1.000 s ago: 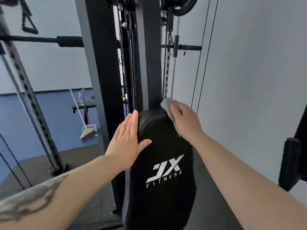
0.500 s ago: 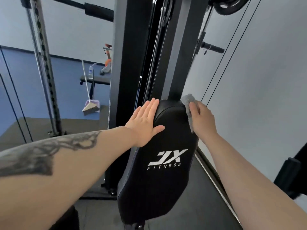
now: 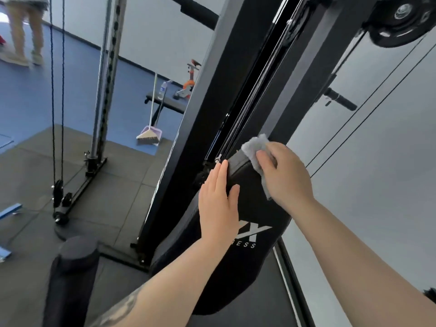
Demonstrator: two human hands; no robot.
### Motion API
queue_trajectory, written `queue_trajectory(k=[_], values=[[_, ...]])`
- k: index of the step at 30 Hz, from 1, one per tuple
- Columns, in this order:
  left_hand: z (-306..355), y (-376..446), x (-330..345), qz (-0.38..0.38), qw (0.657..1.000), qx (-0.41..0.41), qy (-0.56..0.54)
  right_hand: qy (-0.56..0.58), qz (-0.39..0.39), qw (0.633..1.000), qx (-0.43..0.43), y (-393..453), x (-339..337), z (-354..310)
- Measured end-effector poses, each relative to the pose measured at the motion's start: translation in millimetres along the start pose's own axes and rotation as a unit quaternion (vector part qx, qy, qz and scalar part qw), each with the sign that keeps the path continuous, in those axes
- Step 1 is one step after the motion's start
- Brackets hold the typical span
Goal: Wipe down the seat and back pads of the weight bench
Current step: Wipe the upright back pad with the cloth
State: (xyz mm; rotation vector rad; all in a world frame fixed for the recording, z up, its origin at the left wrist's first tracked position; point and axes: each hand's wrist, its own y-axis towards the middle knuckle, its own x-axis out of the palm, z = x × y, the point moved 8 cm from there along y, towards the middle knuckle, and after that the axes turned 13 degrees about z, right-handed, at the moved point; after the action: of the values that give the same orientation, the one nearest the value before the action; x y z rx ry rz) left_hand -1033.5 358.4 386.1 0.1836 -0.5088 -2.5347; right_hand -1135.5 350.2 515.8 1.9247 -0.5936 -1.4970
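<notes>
The black back pad (image 3: pixel 238 263) with a white logo stands steeply upright against the black machine column (image 3: pixel 212 95). My left hand (image 3: pixel 218 204) lies flat with straight fingers along the pad's upper left edge. My right hand (image 3: pixel 285 175) holds a grey cloth (image 3: pixel 254 149) against the pad's top right corner, fingers curled over it. Part of the logo is hidden by my left hand. The seat pad is out of sight.
A padded black roller (image 3: pixel 73 274) stands at the lower left. Cables (image 3: pixel 57 90) and a perforated upright (image 3: pixel 106 79) rise at left. A broom and dustpan (image 3: pixel 149 133) lean by a flat bench (image 3: pixel 167 102). A person's legs (image 3: pixel 23 31) appear at top left. Wall at right.
The view has tilted and swung right. My left hand slid onto the pad's left edge. My right hand with the cloth shifted from the pad's right edge up over the top corner.
</notes>
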Motion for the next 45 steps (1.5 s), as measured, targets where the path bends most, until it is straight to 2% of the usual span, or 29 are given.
queue_trajectory(k=[2,5,8,12,14,17,18,22,25,28,31,33,36,39,41,43,45], values=[[-21.3,-9.1,-5.6,0.028,0.999,-0.036,-0.011,-0.024,0.037,0.997,-0.064,-4.4,9.9,-22.5],[-53.7,-19.7,-8.3,0.024,0.998,-0.060,-0.028,-0.119,0.061,0.975,-0.179,-15.0,21.1,-36.8],[-85.5,-29.7,-13.9,0.029,0.994,-0.101,-0.035,-0.212,0.017,0.923,-0.320,-34.7,48.3,-54.3],[-110.7,-44.6,-18.3,-0.014,0.991,-0.130,-0.031,-0.210,-0.030,0.896,-0.391,-38.5,60.9,-60.6],[-118.9,-48.9,-20.5,-0.043,0.988,-0.145,-0.033,-0.199,-0.021,0.903,-0.380,-34.2,56.5,-58.8],[-131.2,-55.2,-24.6,-0.065,0.984,-0.163,-0.032,-0.202,0.035,0.927,-0.314,-46.8,60.0,-66.7],[-136.4,-59.1,-26.1,-0.065,0.983,-0.167,-0.029,-0.209,0.029,0.927,-0.309,-59.5,70.7,-69.9],[-159.5,-74.0,-32.8,-0.053,0.983,-0.173,-0.008,-0.227,-0.056,0.888,-0.396,-117.1,124.0,-73.0],[-173.9,-83.1,-40.8,-0.041,0.978,-0.204,0.000,-0.221,-0.069,0.873,-0.429,-111.0,117.7,-69.9],[-184.1,-91.7,-47.3,-0.035,0.978,-0.207,0.009,-0.226,-0.007,0.892,-0.392,-88.3,93.1,-66.3],[-193.4,-96.3,-47.3,-0.036,0.980,-0.194,0.019,-0.217,0.033,0.919,-0.326,-105.8,101.0,-72.8],[-209.1,-99.5,-50.7,-0.027,0.977,-0.210,0.018,-0.229,-0.003,0.909,-0.348,-140.2,135.6,-77.4],[-228.2,-107.2,-55.1,-0.043,0.979,-0.197,0.028,-0.256,-0.080,0.868,-0.417,-185.9,180.9,-74.3],[-241.5,-115.6,-58.0,-0.042,0.977,-0.211,0.011,-0.190,-0.053,0.862,-0.467,-184.6,180.3,-68.7],[-250.1,-121.6,-57.7,-0.033,0.977,-0.212,-0.005,-0.164,-0.001,0.875,-0.456,-178.3,171.5,-66.1],[-265.2,-129.1,-58.2,-0.023,0.975,-0.220,-0.014,-0.157,0.032,0.908,-0.387,-184.9,173.7,-68.0],[-279.0,-137.5,-56.4,-0.026,0.972,-0.233,-0.021,-0.158,-0.005,0.919,-0.360,-214.2,199.5,-71.1]])
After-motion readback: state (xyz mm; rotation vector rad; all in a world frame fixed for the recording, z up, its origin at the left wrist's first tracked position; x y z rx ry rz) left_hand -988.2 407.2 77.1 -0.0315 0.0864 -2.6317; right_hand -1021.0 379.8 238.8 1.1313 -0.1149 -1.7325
